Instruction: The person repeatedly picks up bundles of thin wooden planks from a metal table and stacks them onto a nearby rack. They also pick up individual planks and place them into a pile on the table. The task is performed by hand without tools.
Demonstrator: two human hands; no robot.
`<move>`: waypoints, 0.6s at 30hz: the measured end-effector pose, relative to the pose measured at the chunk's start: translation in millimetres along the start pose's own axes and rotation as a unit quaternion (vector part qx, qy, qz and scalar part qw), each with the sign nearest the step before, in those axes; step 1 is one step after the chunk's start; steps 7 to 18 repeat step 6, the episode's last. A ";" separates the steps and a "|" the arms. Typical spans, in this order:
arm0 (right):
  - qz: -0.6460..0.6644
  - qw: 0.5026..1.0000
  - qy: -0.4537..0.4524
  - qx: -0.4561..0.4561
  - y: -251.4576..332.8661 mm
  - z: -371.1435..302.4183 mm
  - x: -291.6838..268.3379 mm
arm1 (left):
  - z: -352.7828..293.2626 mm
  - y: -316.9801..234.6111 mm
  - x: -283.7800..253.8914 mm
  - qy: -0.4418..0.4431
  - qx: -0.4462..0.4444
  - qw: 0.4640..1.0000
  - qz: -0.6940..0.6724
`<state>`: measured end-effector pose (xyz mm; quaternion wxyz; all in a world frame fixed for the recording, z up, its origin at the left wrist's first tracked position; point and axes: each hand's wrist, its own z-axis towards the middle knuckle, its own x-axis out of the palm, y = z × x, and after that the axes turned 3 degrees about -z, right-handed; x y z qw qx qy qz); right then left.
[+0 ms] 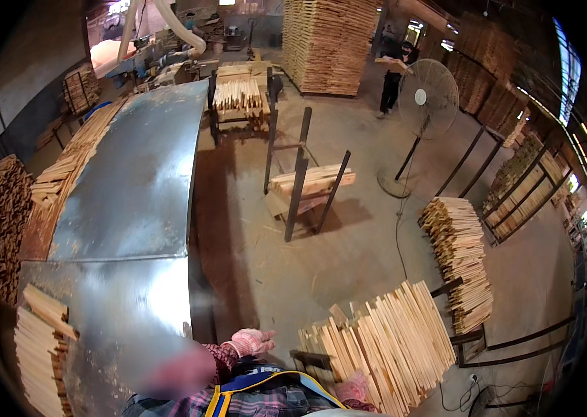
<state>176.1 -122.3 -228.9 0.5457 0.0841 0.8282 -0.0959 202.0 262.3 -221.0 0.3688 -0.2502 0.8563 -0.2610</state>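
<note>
My left hand (250,342), in a pink and white glove, reaches out to the right beside the metal-topped table (134,201). Its fingers are stretched out and nothing shows in them. Low in the view, my right hand (354,388), in a pink glove, is at the near side of a large stack of pale wooden sticks (391,340). It is partly hidden and blurred, so I cannot tell whether it grips a stick. A smeared patch covers the area left of my left sleeve (224,356).
A metal rack (298,198) holding a few boards stands ahead, with a pedestal fan (429,97) to its right. Another person (394,76) carries wood farther back. Sticks lie at the table's left (40,361) and stand stacked at right (457,257). Cables cross the floor.
</note>
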 end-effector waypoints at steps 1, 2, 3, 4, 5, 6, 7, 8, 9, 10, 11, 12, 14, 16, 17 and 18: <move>-0.010 1.000 0.003 0.010 -6.7 4.5 2.7 | 13.1 -1.6 -9.5 0.014 0.014 1.000 0.000; -0.018 1.000 0.003 0.010 -5.2 10.5 0.6 | 24.4 6.6 -14.2 0.005 0.019 1.000 -0.003; -0.022 1.000 0.003 0.011 -2.3 16.4 -2.5 | 36.5 15.9 -13.8 -0.002 0.025 1.000 -0.007; -0.025 1.000 0.002 0.010 5.3 24.4 -6.9 | 48.9 27.7 -16.9 -0.010 0.029 0.999 -0.012; -0.030 0.999 -0.002 0.016 7.9 34.1 -13.2 | 52.0 25.0 -32.2 -0.009 0.029 1.000 -0.004; -0.036 0.999 -0.001 0.018 10.8 39.8 -17.8 | 41.4 18.5 -46.6 -0.006 0.023 1.000 -0.001; -0.036 0.999 -0.001 0.018 10.8 39.8 -17.8 | 41.4 18.5 -46.6 -0.006 0.023 1.000 -0.001; -0.036 0.999 -0.001 0.018 10.8 39.8 -17.8 | 41.4 18.5 -46.6 -0.006 0.023 1.000 -0.001; -0.036 0.999 -0.001 0.018 10.8 39.8 -17.8 | 41.4 18.5 -46.6 -0.006 0.023 1.000 -0.001; -0.036 0.999 -0.001 0.018 10.8 39.8 -17.8 | 41.4 18.5 -46.6 -0.006 0.023 1.000 -0.001; -0.036 0.999 -0.001 0.018 10.8 39.8 -17.8 | 41.4 18.5 -46.6 -0.006 0.023 1.000 -0.001; -0.036 0.999 -0.001 0.018 10.8 39.8 -17.8 | 41.4 18.5 -46.6 -0.006 0.023 1.000 -0.001; -0.036 0.999 -0.001 0.018 10.8 39.8 -17.8 | 41.4 18.5 -46.6 -0.006 0.023 1.000 -0.001; -0.036 0.999 -0.001 0.018 10.8 39.8 -17.8 | 41.4 18.5 -46.6 -0.006 0.023 1.000 -0.001; -0.036 0.999 -0.001 0.018 10.8 39.8 -17.8 | 41.4 18.5 -46.6 -0.006 0.023 1.000 -0.001; -0.036 0.999 -0.001 0.018 10.8 39.8 -17.8 | 41.4 18.5 -46.6 -0.006 0.023 1.000 -0.001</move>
